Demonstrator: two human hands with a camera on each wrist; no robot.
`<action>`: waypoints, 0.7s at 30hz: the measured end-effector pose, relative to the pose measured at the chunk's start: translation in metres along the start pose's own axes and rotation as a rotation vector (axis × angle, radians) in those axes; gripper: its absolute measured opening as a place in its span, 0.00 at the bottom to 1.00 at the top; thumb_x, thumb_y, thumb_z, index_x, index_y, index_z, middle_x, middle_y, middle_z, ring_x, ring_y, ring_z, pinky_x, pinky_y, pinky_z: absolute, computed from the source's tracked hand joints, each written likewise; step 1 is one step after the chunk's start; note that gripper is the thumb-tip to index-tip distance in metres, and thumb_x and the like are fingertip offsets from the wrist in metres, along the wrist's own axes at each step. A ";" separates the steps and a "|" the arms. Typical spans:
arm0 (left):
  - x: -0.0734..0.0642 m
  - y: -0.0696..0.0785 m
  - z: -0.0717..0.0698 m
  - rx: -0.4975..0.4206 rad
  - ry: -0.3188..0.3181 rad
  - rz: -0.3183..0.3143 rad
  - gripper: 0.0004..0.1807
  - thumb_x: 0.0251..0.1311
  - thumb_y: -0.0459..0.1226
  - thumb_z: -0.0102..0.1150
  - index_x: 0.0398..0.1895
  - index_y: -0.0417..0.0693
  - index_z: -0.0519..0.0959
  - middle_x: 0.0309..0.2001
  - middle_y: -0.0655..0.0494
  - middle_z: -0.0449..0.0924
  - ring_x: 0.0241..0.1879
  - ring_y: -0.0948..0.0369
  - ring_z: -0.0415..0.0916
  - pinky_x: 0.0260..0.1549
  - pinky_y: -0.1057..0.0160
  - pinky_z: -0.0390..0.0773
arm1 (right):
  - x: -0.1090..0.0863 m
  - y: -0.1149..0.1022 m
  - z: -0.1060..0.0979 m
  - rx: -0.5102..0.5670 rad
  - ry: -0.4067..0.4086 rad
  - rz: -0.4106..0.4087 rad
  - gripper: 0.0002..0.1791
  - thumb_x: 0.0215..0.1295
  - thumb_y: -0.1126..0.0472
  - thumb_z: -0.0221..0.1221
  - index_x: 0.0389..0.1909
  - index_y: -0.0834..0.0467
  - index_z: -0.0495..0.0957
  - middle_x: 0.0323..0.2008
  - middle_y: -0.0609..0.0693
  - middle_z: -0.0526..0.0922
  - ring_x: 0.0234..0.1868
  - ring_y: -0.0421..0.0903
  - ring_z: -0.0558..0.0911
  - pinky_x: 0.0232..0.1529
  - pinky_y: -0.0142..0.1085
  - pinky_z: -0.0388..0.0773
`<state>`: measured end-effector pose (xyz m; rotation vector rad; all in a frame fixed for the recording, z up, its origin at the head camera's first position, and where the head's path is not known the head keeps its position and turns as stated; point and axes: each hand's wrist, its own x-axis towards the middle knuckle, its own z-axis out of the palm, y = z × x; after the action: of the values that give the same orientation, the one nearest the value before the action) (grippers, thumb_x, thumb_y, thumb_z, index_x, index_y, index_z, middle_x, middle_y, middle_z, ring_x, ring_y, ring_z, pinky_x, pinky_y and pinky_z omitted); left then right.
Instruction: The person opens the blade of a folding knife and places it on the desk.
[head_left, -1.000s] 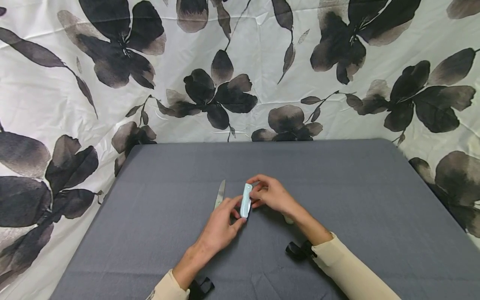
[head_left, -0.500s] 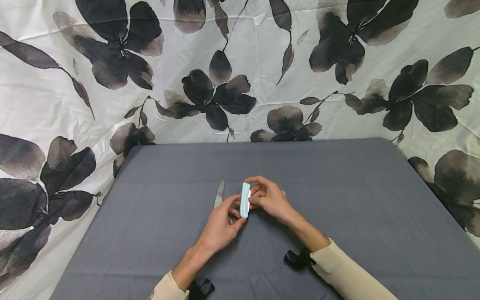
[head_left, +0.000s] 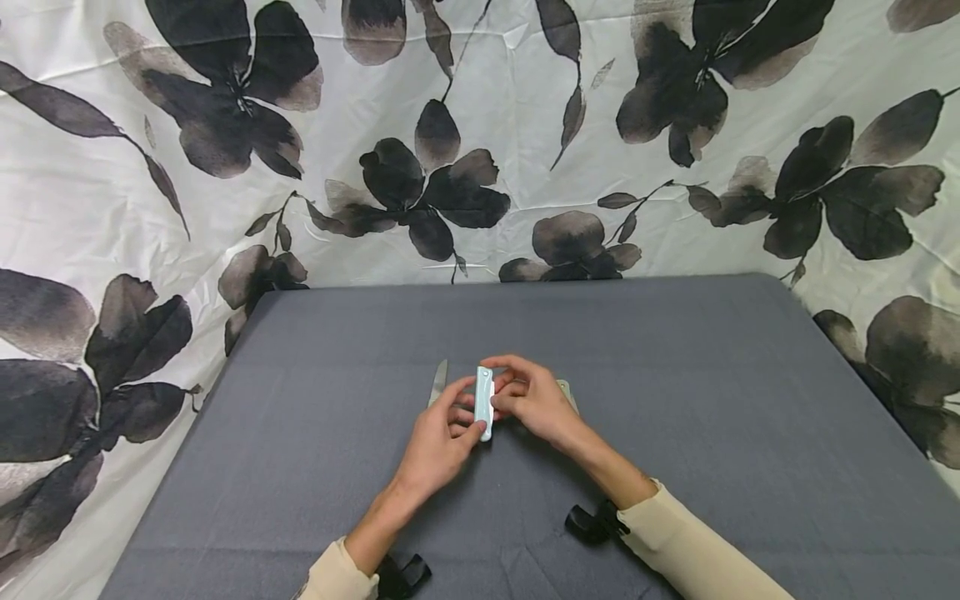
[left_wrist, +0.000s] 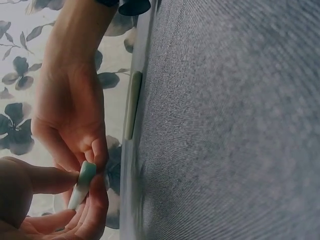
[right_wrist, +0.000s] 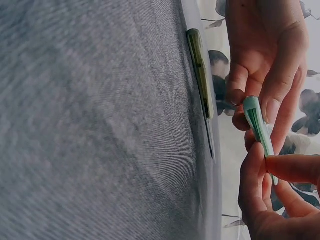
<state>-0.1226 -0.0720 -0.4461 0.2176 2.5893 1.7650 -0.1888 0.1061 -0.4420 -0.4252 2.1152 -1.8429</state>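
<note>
A: Grey surface point(head_left: 300, 433) beneath both hands. Left hand point(head_left: 435, 446) and right hand point(head_left: 542, 406) nearly meet, both clamped by thumb and fingers on one pale blue folding knife point(head_left: 483, 400), raised clear of the cloth.

B: Good practice for this hold?

A: My judgement: left grip firm, low on the handle's flat sides; right fingertips light, out of the blade's path. Move slowly, no sideways twist.

B: Obscured items?

A: Beyond the left hand, an opened knife: blade point(head_left: 438, 382) visible from above, handle point(right_wrist: 200, 70) plain only from the right wrist. Behind the right hand, a pale green piece point(head_left: 567, 392), partly covered; probably another handle, any blade unseen.

B: And the white strip point(head_left: 492, 406) by the right fingertips?

A: Too small; blade or glare, cannot tell.
</note>
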 end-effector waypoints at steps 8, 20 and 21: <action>-0.001 -0.001 0.001 -0.029 -0.004 -0.057 0.34 0.64 0.26 0.65 0.74 0.46 0.70 0.53 0.44 0.82 0.41 0.60 0.84 0.34 0.71 0.82 | -0.002 0.002 -0.002 -0.022 -0.016 -0.021 0.29 0.63 0.78 0.59 0.67 0.67 0.75 0.41 0.65 0.82 0.31 0.45 0.83 0.38 0.43 0.86; -0.001 -0.004 -0.001 -0.124 -0.033 -0.078 0.33 0.63 0.23 0.63 0.73 0.43 0.71 0.50 0.40 0.82 0.40 0.58 0.83 0.36 0.70 0.81 | -0.003 0.001 -0.006 -0.032 -0.070 -0.040 0.30 0.62 0.78 0.57 0.67 0.70 0.75 0.42 0.69 0.83 0.32 0.44 0.84 0.38 0.44 0.87; -0.001 -0.004 -0.002 -0.120 -0.037 -0.078 0.33 0.64 0.23 0.63 0.73 0.42 0.71 0.50 0.39 0.82 0.40 0.58 0.83 0.35 0.70 0.81 | -0.003 0.001 -0.006 -0.032 -0.074 -0.038 0.30 0.61 0.78 0.57 0.67 0.70 0.75 0.42 0.70 0.83 0.32 0.44 0.84 0.38 0.44 0.87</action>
<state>-0.1221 -0.0753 -0.4495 0.1455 2.4216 1.8623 -0.1884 0.1135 -0.4424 -0.5358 2.1032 -1.7874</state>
